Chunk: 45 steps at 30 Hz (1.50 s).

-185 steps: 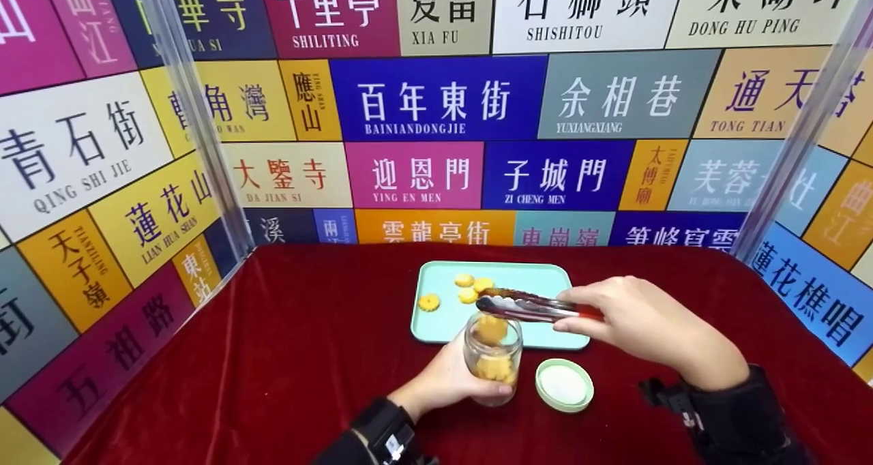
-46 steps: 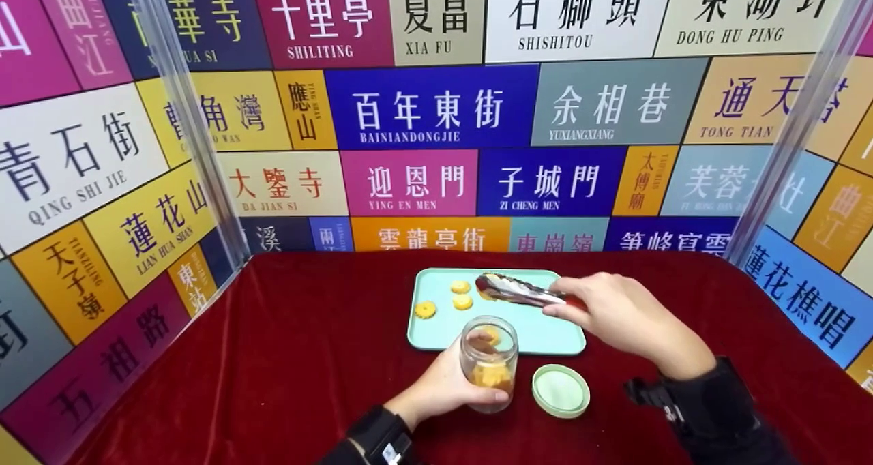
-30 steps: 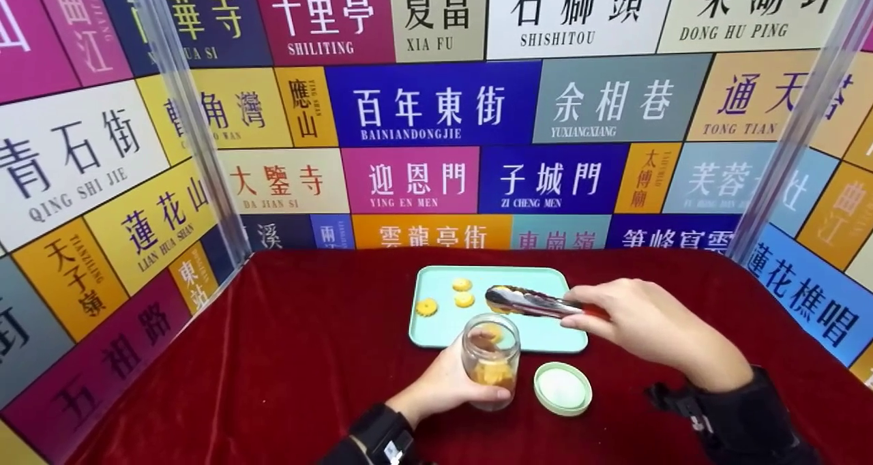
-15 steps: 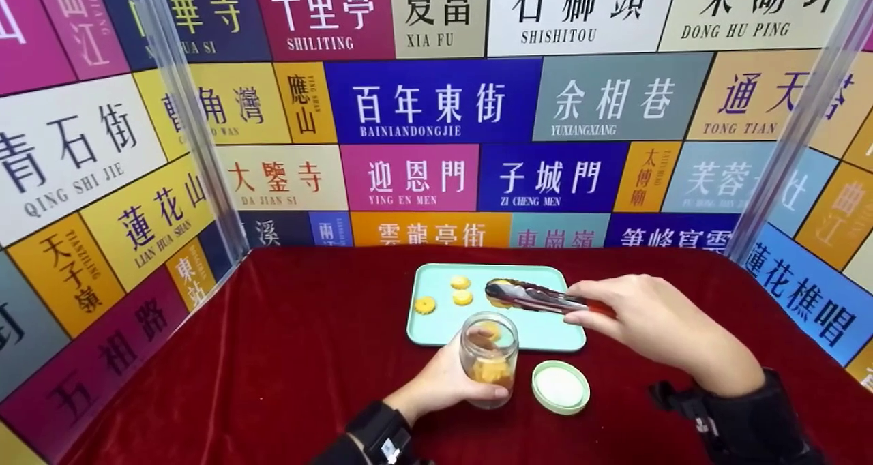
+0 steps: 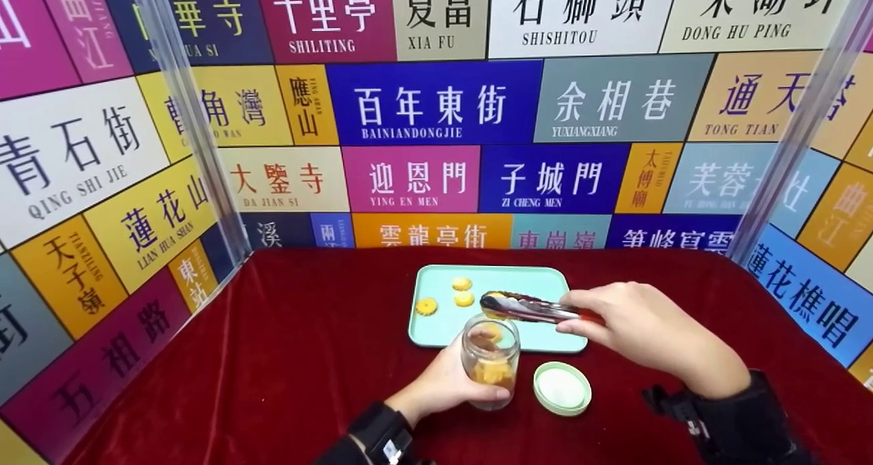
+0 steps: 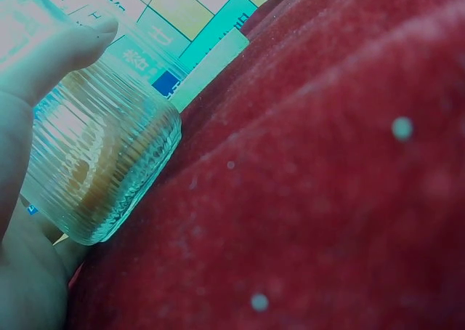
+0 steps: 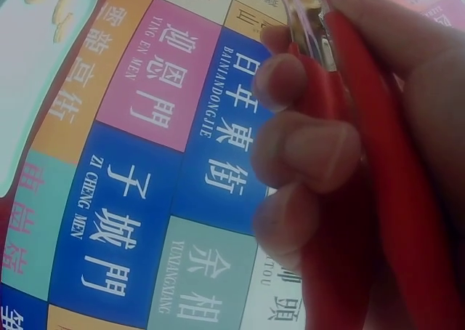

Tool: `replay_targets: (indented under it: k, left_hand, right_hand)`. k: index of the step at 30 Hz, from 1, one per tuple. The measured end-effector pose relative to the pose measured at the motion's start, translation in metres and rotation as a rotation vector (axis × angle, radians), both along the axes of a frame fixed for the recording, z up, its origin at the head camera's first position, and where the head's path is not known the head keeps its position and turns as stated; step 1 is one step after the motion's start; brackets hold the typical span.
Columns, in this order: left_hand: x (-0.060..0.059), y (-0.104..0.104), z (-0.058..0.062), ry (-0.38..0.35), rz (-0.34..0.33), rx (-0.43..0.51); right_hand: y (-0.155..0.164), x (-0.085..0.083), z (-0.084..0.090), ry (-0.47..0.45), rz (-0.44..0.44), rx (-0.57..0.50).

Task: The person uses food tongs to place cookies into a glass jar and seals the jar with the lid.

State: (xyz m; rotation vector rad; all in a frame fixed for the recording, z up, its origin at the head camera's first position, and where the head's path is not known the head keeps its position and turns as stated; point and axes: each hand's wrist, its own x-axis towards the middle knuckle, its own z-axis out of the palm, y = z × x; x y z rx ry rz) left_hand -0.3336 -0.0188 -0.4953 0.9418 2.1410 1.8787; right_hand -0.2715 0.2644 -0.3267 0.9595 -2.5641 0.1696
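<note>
My left hand (image 5: 447,382) grips a clear glass jar (image 5: 490,400) with yellow cookies (image 5: 492,373) in its lower part. In the left wrist view the ribbed jar (image 6: 109,155) leans, with the thumb across its side. My right hand (image 5: 631,325) holds metal tongs (image 5: 525,307) by their red handles, which the right wrist view shows as red grips (image 7: 378,170) under the curled fingers. The tongs' tips pinch a cookie just above the jar's mouth, mostly hidden behind the metal. Three more cookies (image 5: 463,298) lie on the mint-green tray (image 5: 539,339) behind the jar.
A pale green lid (image 5: 562,388) lies to the right of the jar on the dark red cloth (image 5: 307,356). Walls printed with colourful Chinese signs (image 5: 436,103) stand behind and at both sides, with clear strips at the corners.
Since about a second and a half ago, the tongs have lifted a cookie off the tray and come toward me, now over the jar's mouth. The left hand and jar have hardly moved.
</note>
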Motion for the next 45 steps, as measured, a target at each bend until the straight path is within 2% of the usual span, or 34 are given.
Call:
replay_targets:
  k: [7, 11, 24, 35, 40, 45]
  left_hand:
    - [0.0, 0.001, 0.0, 0.0, 0.012, -0.01]
    - [0.0, 0.0, 0.0, 0.022, 0.01, -0.013]
    - [0.001, 0.001, 0.002, 0.026, 0.005, 0.003]
    - [0.001, 0.001, 0.003, 0.016, 0.007, -0.013]
    - [0.001, 0.001, 0.002, 0.017, 0.005, -0.006]
    - [0.002, 0.0, 0.002, 0.005, 0.007, 0.004]
  right_hand:
    - [-0.002, 0.0, -0.002, -0.06, 0.006, 0.016]
    - [-0.003, 0.0, -0.002, -0.059, 0.012, 0.01]
    - [-0.001, 0.001, 0.0, -0.079, -0.013, 0.011]
    - [0.008, -0.006, 0.001, -0.192, -0.184, -0.067]
    - [0.017, -0.016, -0.003, -0.249, -0.209, -0.122]
    - [0.024, -0.029, -0.012, -0.333, -0.25, -0.129]
